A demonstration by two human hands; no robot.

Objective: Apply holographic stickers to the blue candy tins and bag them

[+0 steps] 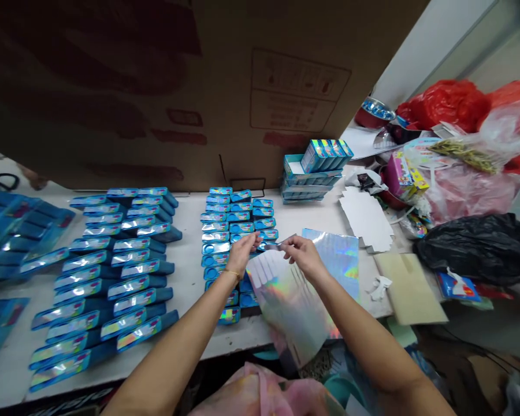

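My left hand (pixel 242 255) is closed, fingertips together, over the middle rows of small blue boxes (pixel 215 248). What it pinches, if anything, is too small to make out. Opposite it, my right hand (pixel 304 258) pinches one end of a thin shiny strip (pixel 272 246) that stretches towards the left hand. Below the hands a curved holographic sticker sheet (pixel 292 309) with slit-like lines hangs partly past the table's front edge. A second holographic sheet (pixel 344 254) lies flat, partly covered by the right forearm and the first sheet.
More blue boxes (pixel 134 257) stand in rows at the left. A large cardboard carton (pixel 225 86) rises behind. Stacked trays of boxes (pixel 309 179), a white cut-out card (pixel 366 219), a yellowish pad (pixel 411 289), a black bag (pixel 476 248) and red bags (pixel 446 107) sit right.
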